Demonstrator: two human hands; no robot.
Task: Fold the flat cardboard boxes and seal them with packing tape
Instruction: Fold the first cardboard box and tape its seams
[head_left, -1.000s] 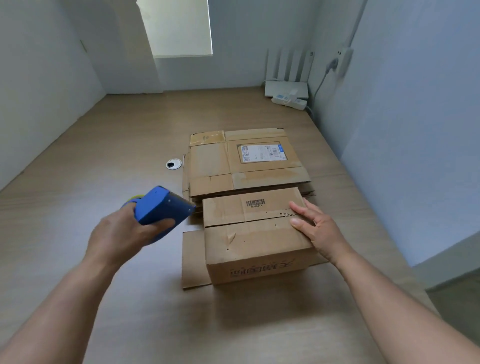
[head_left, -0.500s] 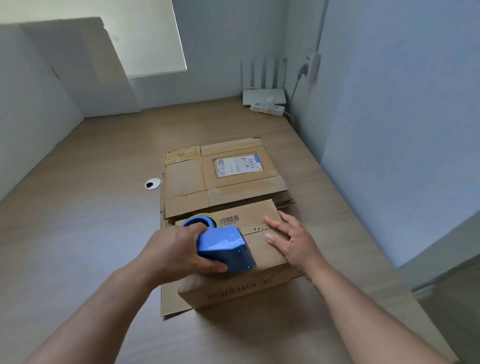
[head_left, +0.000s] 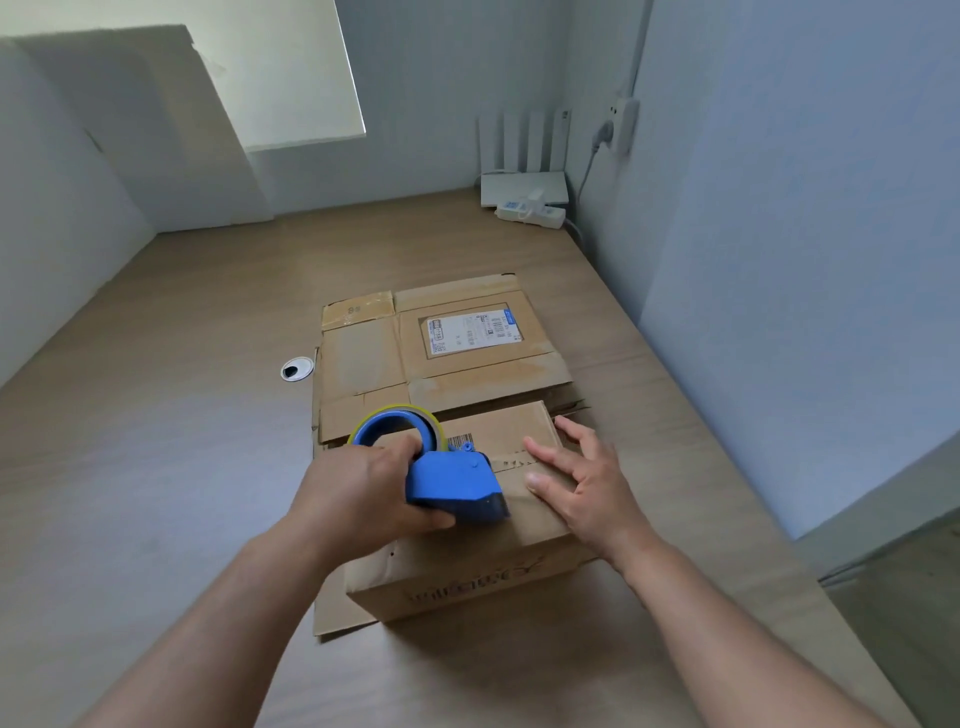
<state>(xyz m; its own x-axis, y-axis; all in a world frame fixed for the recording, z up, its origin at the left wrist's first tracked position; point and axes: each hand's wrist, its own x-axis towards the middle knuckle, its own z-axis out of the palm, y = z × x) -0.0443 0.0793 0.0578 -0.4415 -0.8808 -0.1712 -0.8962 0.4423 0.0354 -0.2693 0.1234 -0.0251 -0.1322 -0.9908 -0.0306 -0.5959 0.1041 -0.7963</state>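
1. The folded box (head_left: 467, 571) stood at lower centre of the frame on the wooden desk (head_left: 156, 467). Its top flaps were closed and met along a seam (head_left: 519, 461) running left to right.
2. My left hand (head_left: 358, 499) was curled round the blue tape dispenser (head_left: 452, 486), whose nose rested on the box top at the seam. The tape roll (head_left: 397, 423) sat just above it in the frame.
3. My right hand (head_left: 587, 488) lay flat with fingers straight and spread, pressing the right part of the top and gripping nothing.
4. I judged the box empty, so light and likely to slide on the smooth desk. The flaps would spring up if released, and the panel would give at its middle.
5. Best hold, in my view: a flat palm close beside the seam, near the side wall where the cardboard is stiffest.
6. The dispenser looked rigid and was best gripped by its body. I could not see its blade.
7. The stack of flat boxes (head_left: 447, 358) lay at frame centre, just above the folded one.
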